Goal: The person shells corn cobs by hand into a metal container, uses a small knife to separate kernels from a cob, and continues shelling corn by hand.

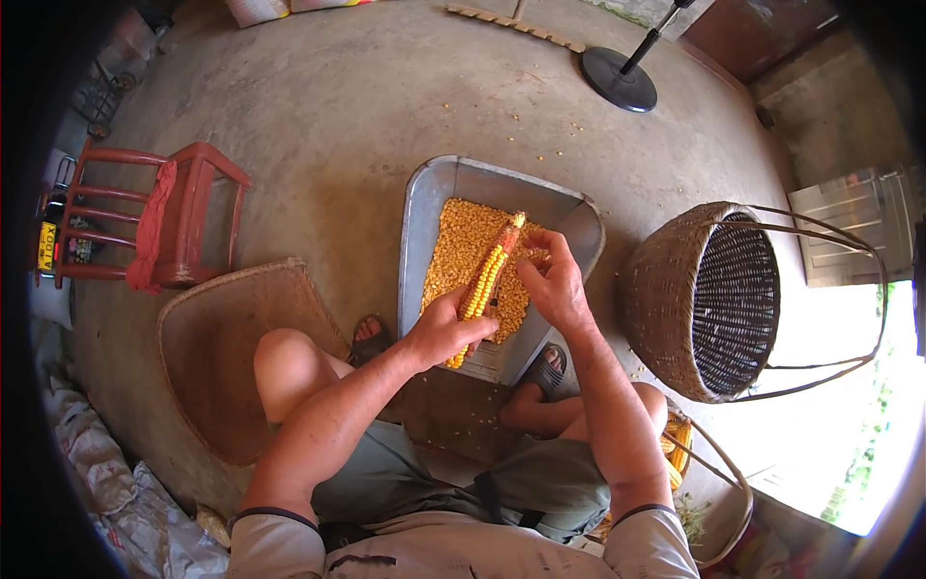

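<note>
My left hand (450,327) grips a partly shelled ear of corn (486,286) around its lower part. Its tip points up and away from me. Yellow kernels cover one side, while bare reddish cob shows along the other and near the tip. Just right of the upper cob, my right hand (555,279) has its fingers bent and its thumb apart from them, with no ear in it. Beneath both hands is a grey tub (427,189), holding a bed of loose corn kernels (463,228). A dark object in the tub is mostly hidden behind the ear and left hand.
A wicker basket (658,304) lies tipped at the right; another basket (731,478) near my knee holds ears of corn (678,452). Left are a woven tray (231,362) and red chair (195,210). A fan base (618,78) and wooden rake (514,25) are farther off.
</note>
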Tool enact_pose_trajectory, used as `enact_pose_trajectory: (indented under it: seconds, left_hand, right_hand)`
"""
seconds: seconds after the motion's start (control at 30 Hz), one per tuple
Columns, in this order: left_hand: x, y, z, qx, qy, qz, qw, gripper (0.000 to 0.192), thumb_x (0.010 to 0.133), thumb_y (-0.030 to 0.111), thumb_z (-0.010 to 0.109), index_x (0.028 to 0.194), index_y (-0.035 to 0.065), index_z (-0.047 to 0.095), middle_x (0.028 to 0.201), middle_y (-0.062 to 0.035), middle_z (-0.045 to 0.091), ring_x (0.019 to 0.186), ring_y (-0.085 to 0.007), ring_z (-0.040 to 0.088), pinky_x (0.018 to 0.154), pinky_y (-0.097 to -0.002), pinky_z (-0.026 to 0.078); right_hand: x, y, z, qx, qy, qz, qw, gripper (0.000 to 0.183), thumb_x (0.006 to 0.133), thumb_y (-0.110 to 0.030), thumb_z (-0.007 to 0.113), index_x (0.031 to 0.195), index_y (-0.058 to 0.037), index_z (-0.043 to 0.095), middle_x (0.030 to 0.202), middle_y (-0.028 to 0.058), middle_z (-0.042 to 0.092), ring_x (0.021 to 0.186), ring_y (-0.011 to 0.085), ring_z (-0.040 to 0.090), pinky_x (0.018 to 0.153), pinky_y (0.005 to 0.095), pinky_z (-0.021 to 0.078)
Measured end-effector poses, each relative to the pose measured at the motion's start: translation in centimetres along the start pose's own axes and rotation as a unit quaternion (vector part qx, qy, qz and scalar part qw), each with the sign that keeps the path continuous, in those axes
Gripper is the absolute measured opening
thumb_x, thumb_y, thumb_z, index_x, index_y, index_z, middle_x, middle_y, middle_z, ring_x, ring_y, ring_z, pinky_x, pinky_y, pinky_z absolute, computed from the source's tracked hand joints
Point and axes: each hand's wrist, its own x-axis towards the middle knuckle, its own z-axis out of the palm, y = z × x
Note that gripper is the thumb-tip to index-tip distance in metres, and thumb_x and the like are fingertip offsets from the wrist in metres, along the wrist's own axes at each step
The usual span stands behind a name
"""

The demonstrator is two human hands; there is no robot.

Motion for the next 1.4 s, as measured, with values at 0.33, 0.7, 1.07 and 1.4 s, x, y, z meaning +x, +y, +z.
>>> enact_pose_trajectory:
  seconds: [0.33, 0.7, 1.07, 1.4]
  left_hand:
    - [0.4, -1.2, 1.1, 0.223, 0.119, 0.124, 0.96, 0.04, 0.086, 0.014, 0.071, 0.118, -0.0009, 0.055, 0.101, -0.0074, 0.067, 0.093, -0.0188, 0.066, 0.086, -0.0344, 0.052]
    - [0.3, -1.7, 0.4, 0.107, -0.002, 0.073, 0.992, 0.037, 0.085, 0.005, 0.066, 0.119, 0.001, 0.054, 0.089, -0.003, 0.06, 0.081, -0.0103, 0.059, 0.072, -0.0282, 0.05]
    - [0.7, -1.1, 0.1, 0.079, 0.036, 0.079, 0.993, 0.034, 0.086, 0.01, 0.067, 0.117, 0.0014, 0.055, 0.09, -0.0055, 0.063, 0.08, -0.0153, 0.063, 0.072, -0.0315, 0.052]
    - [0.2, -1.6, 0.8, 0.31, 0.161, 0.124, 0.929, 0.051, 0.081, 0.019, 0.074, 0.123, 0.0019, 0.049, 0.104, -0.025, 0.065, 0.1, -0.043, 0.065, 0.083, -0.0461, 0.053]
  right_hand:
    - [-0.6, -2.1, 1.3, -0.14, -0.096, 0.02, 0.985, 0.053, 0.099, -0.046, 0.06, 0.088, 0.0059, 0.062, 0.069, 0.022, 0.063, 0.064, 0.0331, 0.066, 0.063, 0.0418, 0.0519]
    - [-0.9, -1.4, 0.2, -0.101, -0.15, 0.001, 0.984, 0.036, 0.103, -0.029, 0.051, 0.089, 0.0028, 0.06, 0.074, 0.0261, 0.061, 0.069, 0.0456, 0.061, 0.066, 0.0483, 0.0489]
    - [-0.8, -1.5, 0.6, -0.008, -0.169, 0.092, 0.981, 0.041, 0.102, -0.039, 0.056, 0.096, 0.0019, 0.058, 0.076, 0.0116, 0.059, 0.07, 0.0199, 0.057, 0.065, 0.0369, 0.0478]
    - [-1.1, -2.7, 0.9, -0.112, -0.1, -0.019, 0.988, 0.036, 0.093, -0.032, 0.066, 0.094, 0.0032, 0.064, 0.073, 0.0217, 0.062, 0.066, 0.0323, 0.063, 0.064, 0.0409, 0.0499]
